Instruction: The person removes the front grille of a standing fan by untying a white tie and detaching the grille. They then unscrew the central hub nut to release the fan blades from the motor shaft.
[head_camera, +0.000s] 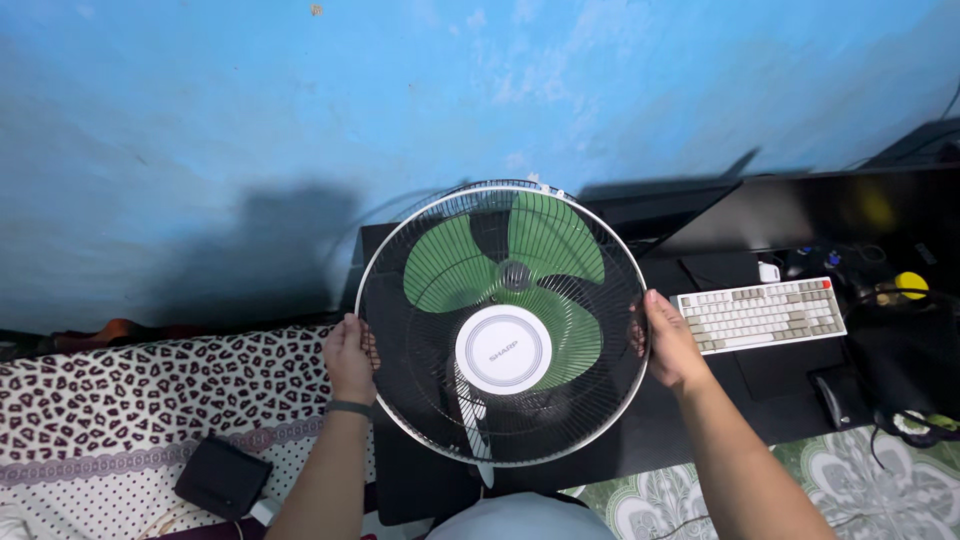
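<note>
A round fan head (503, 322) with a black wire guard, white rim, white centre cap and green blades faces me above a black desk (660, 430). My left hand (349, 358) grips the guard's left rim; a dark band circles that wrist. On the opposite side, my right hand (672, 342) holds the right rim. The white fan neck (478, 440) shows through the lower guard.
A beige and grey keyboard (762, 314) lies right of the fan, with a black mouse (830, 398) below it and a dark monitor (800, 210) behind. A spotted cloth (160, 400) with a small black box (222, 477) is at left. Blue wall behind.
</note>
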